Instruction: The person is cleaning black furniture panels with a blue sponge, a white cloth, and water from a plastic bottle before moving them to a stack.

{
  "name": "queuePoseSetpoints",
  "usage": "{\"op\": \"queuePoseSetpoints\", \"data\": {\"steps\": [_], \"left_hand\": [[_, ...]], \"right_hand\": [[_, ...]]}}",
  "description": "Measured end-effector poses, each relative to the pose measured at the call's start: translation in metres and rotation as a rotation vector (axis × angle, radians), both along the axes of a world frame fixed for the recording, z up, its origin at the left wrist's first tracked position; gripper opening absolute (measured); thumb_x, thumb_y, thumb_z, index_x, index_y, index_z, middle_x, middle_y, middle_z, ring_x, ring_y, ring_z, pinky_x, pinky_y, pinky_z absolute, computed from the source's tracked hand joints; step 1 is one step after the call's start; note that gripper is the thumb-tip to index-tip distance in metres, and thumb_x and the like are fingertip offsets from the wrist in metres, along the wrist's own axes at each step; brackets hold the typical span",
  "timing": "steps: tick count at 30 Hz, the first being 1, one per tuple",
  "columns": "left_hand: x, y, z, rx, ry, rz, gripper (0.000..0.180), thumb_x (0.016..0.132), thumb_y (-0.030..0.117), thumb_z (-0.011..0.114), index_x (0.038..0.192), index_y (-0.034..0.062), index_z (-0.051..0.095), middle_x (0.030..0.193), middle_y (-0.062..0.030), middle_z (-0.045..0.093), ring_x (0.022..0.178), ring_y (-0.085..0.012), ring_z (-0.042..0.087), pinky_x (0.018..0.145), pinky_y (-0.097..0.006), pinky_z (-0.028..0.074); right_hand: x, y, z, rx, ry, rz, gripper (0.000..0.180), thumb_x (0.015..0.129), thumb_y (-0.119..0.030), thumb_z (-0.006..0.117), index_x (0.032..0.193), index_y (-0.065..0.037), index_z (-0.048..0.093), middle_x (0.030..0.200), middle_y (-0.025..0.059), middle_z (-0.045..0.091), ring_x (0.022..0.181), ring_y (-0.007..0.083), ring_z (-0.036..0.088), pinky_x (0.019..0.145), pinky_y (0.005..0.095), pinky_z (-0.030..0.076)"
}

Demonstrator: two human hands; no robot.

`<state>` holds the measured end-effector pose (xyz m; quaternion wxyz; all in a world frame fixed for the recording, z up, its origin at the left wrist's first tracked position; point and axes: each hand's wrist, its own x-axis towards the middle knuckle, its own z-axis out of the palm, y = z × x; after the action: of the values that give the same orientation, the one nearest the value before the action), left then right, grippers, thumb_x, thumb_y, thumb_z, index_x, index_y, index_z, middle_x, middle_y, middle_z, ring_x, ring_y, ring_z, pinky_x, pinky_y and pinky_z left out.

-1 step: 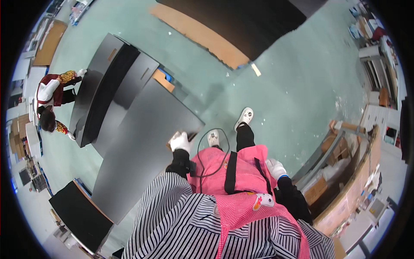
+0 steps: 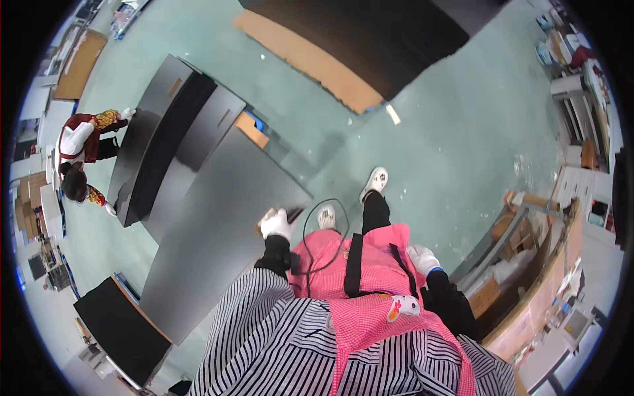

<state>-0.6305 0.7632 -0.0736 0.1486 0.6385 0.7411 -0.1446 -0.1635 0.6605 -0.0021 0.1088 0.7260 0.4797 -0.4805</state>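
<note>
My left hand [image 2: 277, 225], in a white glove, is closed at the near right edge of a large dark grey panel [image 2: 218, 198]. Brown material shows on both sides of its fingers, but I cannot make out whether this is a held piece or the rim of a cutout in the panel. My right hand [image 2: 422, 259], also gloved in white, hangs beside my pink apron [image 2: 317, 254] with loose fingers and nothing in it. A dark cable loop [image 2: 304, 232] hangs in front of the apron, near my left wrist.
A co-worker [image 2: 82, 148] bends over stacked grey panels [image 2: 142, 125] with a black strip [image 2: 175, 122] at the left. A black-topped stack [image 2: 389, 39] lies at the far side. On my right stands a bin [image 2: 561, 264] with cardboard. Another black-topped piece [image 2: 122, 330] sits lower left.
The view has shifted very slightly. Both my hands and the co-worker keep nearly the same places.
</note>
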Motion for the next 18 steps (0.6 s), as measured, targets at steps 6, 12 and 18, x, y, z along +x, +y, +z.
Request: {"op": "queuePoseSetpoints", "data": {"steps": [6, 12, 18], "left_hand": [[-0.007, -0.001, 0.016, -0.144, 0.042, 0.219, 0.045, 0.075, 0.037, 0.081, 0.111, 0.011, 0.072, 0.115, -0.0143, 0.073, 0.112, -0.0331, 0.069, 0.096, -0.045, 0.056], [0.027, 0.111, 0.121, -0.712, -0.07, 0.337, 0.048, 0.086, 0.041, 0.067, 0.114, 0.0031, 0.076, 0.098, -0.0162, 0.079, 0.092, -0.0313, 0.077, 0.086, -0.041, 0.06], [0.061, 0.262, 0.163, -0.48, -0.829, 0.508, 0.048, 0.105, 0.044, 0.06, 0.115, -0.001, 0.073, 0.098, -0.0076, 0.08, 0.079, -0.0152, 0.072, 0.064, -0.03, 0.056]], "right_hand": [[0.039, 0.194, 0.062, 0.096, 0.002, 0.198, 0.056, 0.106, -0.049, 0.043, 0.117, -0.003, 0.071, 0.125, 0.0279, 0.068, 0.12, 0.0472, 0.061, 0.104, 0.0522, 0.049], [0.003, 0.394, 0.186, 0.662, 0.32, 0.24, 0.039, 0.105, -0.037, 0.057, 0.129, -0.008, 0.066, 0.121, 0.0216, 0.071, 0.111, 0.0442, 0.067, 0.096, 0.0502, 0.053], [0.025, 0.582, 0.257, 1.234, -0.017, 0.215, 0.054, 0.098, -0.046, 0.063, 0.128, -0.002, 0.066, 0.124, 0.0237, 0.065, 0.113, 0.0419, 0.065, 0.099, 0.0497, 0.052]]}}
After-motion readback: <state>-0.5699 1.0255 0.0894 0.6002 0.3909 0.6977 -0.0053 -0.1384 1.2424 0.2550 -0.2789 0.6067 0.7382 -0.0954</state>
